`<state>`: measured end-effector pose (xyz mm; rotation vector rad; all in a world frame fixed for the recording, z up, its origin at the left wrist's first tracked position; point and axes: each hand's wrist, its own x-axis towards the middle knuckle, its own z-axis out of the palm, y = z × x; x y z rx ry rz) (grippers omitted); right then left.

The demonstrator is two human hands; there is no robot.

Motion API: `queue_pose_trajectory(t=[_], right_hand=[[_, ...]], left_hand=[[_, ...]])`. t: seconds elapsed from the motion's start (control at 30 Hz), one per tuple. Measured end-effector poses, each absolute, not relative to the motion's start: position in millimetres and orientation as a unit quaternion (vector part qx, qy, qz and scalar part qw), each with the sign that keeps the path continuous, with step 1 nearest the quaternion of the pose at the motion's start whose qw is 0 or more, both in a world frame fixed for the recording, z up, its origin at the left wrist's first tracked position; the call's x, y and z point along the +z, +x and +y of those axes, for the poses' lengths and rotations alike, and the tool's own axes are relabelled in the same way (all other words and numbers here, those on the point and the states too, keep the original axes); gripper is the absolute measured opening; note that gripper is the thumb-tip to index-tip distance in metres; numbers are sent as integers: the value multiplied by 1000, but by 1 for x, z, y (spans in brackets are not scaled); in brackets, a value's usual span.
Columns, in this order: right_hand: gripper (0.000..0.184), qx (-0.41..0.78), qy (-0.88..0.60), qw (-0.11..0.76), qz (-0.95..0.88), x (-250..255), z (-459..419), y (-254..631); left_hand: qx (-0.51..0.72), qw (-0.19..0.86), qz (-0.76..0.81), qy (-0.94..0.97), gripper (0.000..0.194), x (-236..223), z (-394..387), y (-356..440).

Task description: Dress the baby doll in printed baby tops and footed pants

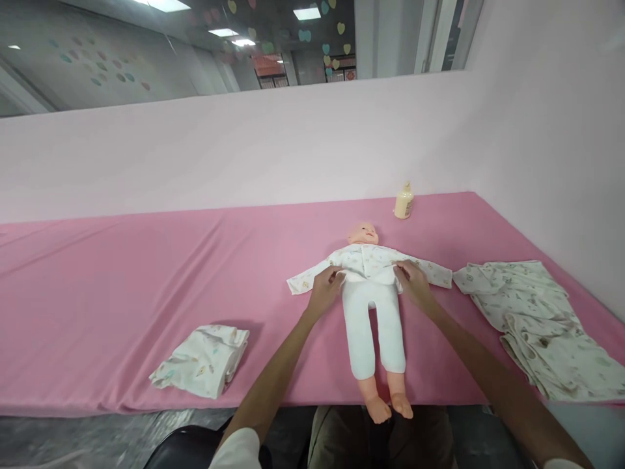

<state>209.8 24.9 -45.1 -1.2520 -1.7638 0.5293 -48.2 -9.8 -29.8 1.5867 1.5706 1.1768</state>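
Note:
A baby doll (364, 233) lies on its back on the pink sheet, its feet reaching past the near edge. It wears white trousers (374, 296) and a white patterned baby shirt (367, 262) with the sleeves spread out to both sides. My left hand (328, 286) pinches the shirt's lower edge on the left of the doll's waist. On the other side my right hand (413, 280) has its fingers closed on the shirt near the hem. The doll's own hands are hidden inside the sleeves.
A folded patterned cloth (202, 359) lies at the near left. Patterned baby clothes (540, 326) are spread at the right, touching the right sleeve. A cream pump bottle (403, 200) stands near the wall. The pink sheet (88, 306) covers the table, which a wall borders behind and right.

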Motion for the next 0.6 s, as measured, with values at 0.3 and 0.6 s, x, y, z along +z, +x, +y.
queue_pose_trajectory(t=[0.3,0.6], right_hand=[[33,236,-530,478,-660,-60,46,187],[38,45,-617,400,-676,-74,65,190]], left_hand=[[432,206,627,615,32,-41,22,-38],[310,8,697,646,32,-43,53,-30]])
